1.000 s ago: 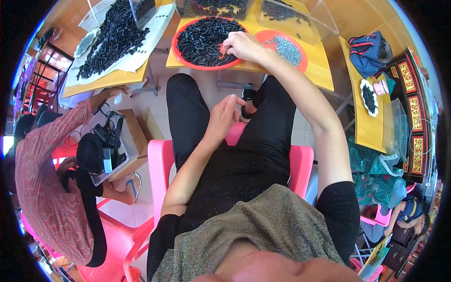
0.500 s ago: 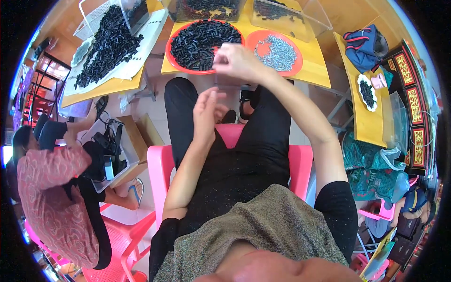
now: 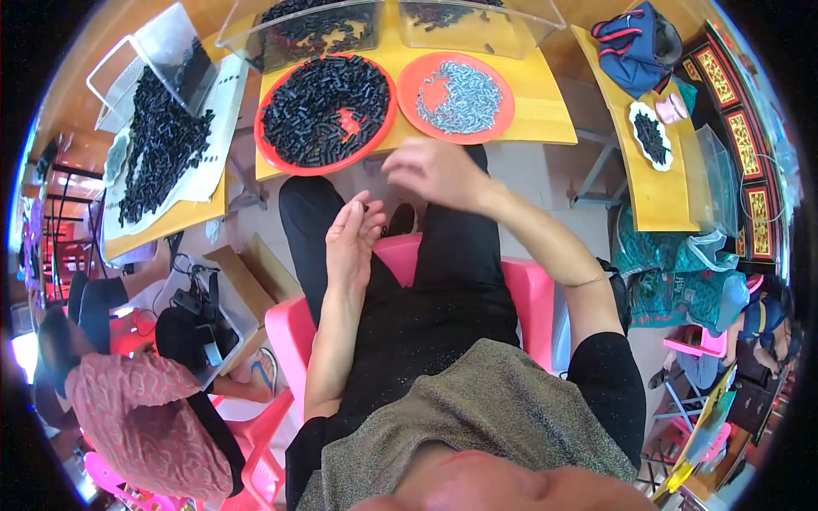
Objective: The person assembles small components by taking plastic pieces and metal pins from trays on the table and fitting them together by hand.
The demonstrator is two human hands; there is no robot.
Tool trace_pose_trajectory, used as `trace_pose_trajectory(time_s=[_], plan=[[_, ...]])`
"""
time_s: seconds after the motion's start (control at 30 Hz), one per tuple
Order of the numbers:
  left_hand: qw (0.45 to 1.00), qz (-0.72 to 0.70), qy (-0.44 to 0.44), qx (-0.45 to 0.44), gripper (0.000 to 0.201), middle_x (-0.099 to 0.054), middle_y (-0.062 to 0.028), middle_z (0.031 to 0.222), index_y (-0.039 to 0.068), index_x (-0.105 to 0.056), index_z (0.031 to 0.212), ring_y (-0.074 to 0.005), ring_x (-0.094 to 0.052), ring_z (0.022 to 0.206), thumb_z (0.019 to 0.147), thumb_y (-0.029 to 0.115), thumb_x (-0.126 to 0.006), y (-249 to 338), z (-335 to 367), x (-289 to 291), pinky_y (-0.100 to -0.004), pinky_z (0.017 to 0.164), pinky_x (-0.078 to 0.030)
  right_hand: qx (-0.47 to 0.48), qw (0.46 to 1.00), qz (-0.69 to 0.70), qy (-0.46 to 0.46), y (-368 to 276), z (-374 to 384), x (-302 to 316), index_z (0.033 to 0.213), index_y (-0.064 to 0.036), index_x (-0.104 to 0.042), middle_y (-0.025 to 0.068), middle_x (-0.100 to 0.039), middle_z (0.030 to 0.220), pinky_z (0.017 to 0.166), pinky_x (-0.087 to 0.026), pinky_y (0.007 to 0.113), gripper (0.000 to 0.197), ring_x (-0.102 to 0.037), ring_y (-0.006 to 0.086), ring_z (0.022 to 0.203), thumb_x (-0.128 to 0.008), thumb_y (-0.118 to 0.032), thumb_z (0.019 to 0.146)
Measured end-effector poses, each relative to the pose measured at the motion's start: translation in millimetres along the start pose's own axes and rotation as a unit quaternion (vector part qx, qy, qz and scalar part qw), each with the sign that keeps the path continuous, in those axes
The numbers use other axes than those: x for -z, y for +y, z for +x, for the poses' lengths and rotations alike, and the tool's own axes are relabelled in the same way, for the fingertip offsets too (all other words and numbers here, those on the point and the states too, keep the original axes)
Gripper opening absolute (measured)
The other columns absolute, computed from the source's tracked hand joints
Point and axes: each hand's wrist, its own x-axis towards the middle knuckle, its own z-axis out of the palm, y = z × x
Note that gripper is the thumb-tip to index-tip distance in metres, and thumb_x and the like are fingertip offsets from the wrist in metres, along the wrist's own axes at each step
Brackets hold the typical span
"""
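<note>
Yellow table (image 3: 541,119), red tray (image 3: 347,122), black pieces (image 3: 311,102), pink chair (image 3: 530,298)

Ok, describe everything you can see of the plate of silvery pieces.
The plate is round, shallow, orange-red, apparently plastic. It lies flat on the yellow table, right of the red tray. Silvery pieces lie heaped on it, with bare patches around. The right hand is near its front edge; contact is unclear.
</note>
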Motion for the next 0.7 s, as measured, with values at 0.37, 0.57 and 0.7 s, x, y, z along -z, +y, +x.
trace_pose_trajectory(time_s=[0.37, 0.57, 0.7], plan=[[0.999, 0.015, -0.018, 0.022, 0.018, -0.066, -0.0062, 0.086, 0.006, -0.058, 0.107, -0.009, -0.059, 0.065, 0.095, 0.02, -0.053, 33.3, 10.5, -8.6, -0.0215, 0.061, -0.047, -0.109, 0.972, -0.202, 0.055, 118.3, 51.6, 63.6, 0.088, -0.0061, -0.068, 0.0083, -0.061, 0.084, 0.07, -0.047, 0.039, 0.01, -0.061, 0.0275, 0.079, -0.062, -0.011, 0.081], [1.0, -0.005, -0.008, 0.027, 0.017, -0.066, -0.006, 0.086, 0.007, -0.058, 0.105, -0.0088, -0.057, 0.064, 0.096, 0.019, -0.052, 32.1, 11.4, -5.9, -0.0211, 0.06, -0.046, -0.074, 0.97, -0.23, -0.033, 130.4, 68.0, 64.1, 0.089, -0.007, -0.068, 0.0077, -0.059, 0.085, 0.071, -0.047, 0.039, 0.012, -0.06, 0.0275, 0.084, -0.06, -0.013, 0.082], [0.999, -0.013, -0.011, 0.031, 0.017, -0.066, -0.0065, 0.088, 0.007, -0.058, 0.105, -0.0083, -0.056, 0.063, 0.096, 0.019, -0.051, 32.3, 12.6, -9.7, -0.0207, 0.06, -0.045, -0.037, 0.967, -0.241, -0.077, 130.5, 76.6, 69.0, 0.086, -0.004, -0.062, 0.0095, -0.058, 0.086, 0.069, -0.047, 0.039, 0.008, -0.06, 0.0287, 0.083, -0.058, -0.011, 0.083]])
